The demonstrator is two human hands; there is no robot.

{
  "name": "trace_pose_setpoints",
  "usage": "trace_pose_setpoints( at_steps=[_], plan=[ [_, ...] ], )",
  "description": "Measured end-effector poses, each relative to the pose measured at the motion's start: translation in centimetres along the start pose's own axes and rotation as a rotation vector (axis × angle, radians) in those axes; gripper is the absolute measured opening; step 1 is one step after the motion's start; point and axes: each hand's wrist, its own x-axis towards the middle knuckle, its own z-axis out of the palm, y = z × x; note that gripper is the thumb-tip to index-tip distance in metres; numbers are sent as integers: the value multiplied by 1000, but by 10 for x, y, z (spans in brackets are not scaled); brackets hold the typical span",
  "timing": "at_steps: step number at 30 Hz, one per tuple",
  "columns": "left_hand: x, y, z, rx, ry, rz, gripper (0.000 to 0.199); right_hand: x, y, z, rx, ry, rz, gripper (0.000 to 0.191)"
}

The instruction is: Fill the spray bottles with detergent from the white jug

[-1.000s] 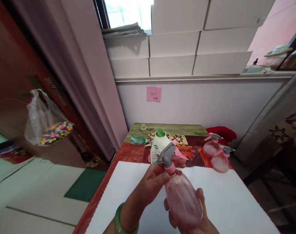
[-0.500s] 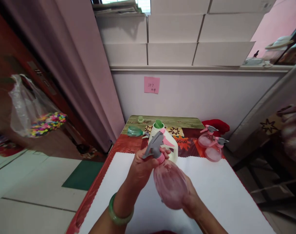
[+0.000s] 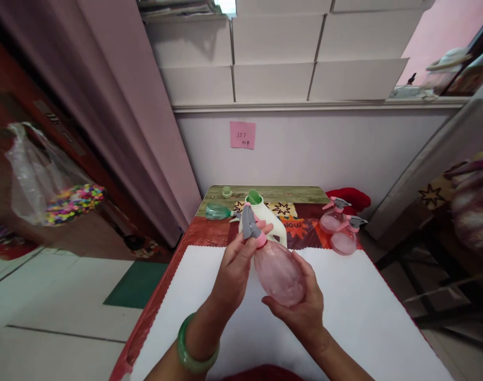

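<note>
Tilted over the white mat (image 3: pixel 345 312) is a pink spray bottle (image 3: pixel 279 272) with a grey and pink spray head (image 3: pixel 249 223). My left hand (image 3: pixel 233 270), with a green bangle on the wrist, grips the bottle at its neck and pink collar. My right hand (image 3: pixel 305 309) is wrapped round the body's lower right side. Behind the spray head stands a white jug (image 3: pixel 271 219) with a green piece in its mouth. Two more pink spray bottles (image 3: pixel 332 219) (image 3: pixel 343 242) stand at the table's right side.
A green spray bottle (image 3: pixel 217 211) lies at the table's back left, near a small green cap (image 3: pixel 226 191). A red cloth item (image 3: pixel 350 198) is behind the pink bottles. At the left hangs a plastic bag (image 3: pixel 38 174) with colourful pieces. White boxes (image 3: pixel 271 82) line the ledge.
The held bottle's spray head has turned, and its base has risen slightly. My right hand has shifted, with more of its fingers and thumb now showing. The whole view has moved a little.
</note>
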Motion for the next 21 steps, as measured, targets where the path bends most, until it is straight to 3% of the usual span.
trace_pose_setpoints(
  at_steps=[3,6,12,15,18,21],
  plan=[
    [2,5,3,-110,-89,-109,38,2,2,-1,-8,21,-34,98],
    [8,4,7,-140,-56,-165,28,2,4,-1,-40,40,-61,98],
    [9,-6,11,4,95,-42,27,4,5,0,-81,72,-144,94],
    [8,-5,9,81,53,20,28,9,7,0,-124,95,-211,94],
    [8,0,6,72,-15,-10,34,13,11,-1,-166,119,-272,94],
    [12,2,5,104,12,-43,30,15,15,-1,-195,139,-298,97]
  ],
)
